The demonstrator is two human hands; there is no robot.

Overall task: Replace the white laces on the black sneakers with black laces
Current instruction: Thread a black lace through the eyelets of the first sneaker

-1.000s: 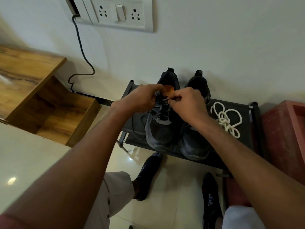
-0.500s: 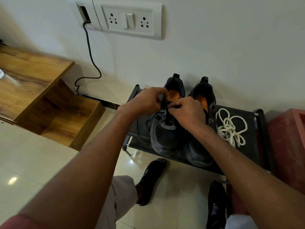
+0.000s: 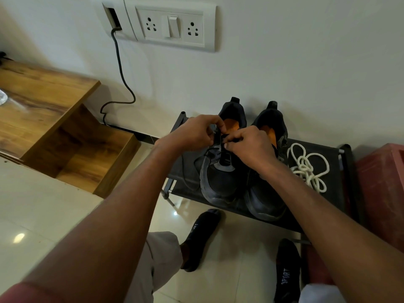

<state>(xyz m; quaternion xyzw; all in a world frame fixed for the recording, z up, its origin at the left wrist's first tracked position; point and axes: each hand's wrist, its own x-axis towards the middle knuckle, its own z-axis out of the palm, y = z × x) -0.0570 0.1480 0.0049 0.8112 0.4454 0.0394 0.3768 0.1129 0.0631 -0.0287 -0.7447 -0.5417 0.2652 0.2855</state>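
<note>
Two black sneakers with orange insoles stand side by side on a low black rack point(image 3: 328, 154), toes toward me. Over the left sneaker point(image 3: 220, 182) my left hand point(image 3: 192, 133) and my right hand point(image 3: 247, 147) meet at the top eyelets, each pinching the black lace point(image 3: 220, 139). A loose strand of that lace trails over the rack left of the shoe. My right forearm hides much of the right sneaker point(image 3: 269, 202). The white laces point(image 3: 308, 167) lie in a loose pile on the rack, right of the shoes.
A wooden stepped shelf point(image 3: 54, 119) stands at the left. A white socket panel point(image 3: 172, 25) with a dark cable hanging from it is on the wall. A red box point(image 3: 384, 189) sits right of the rack. My feet in black socks rest on the tiled floor.
My hands have stayed at the top of the left sneaker, fingers shifting slightly on the black lace. The camera has tilted, so the whole scene sits lower in view.
</note>
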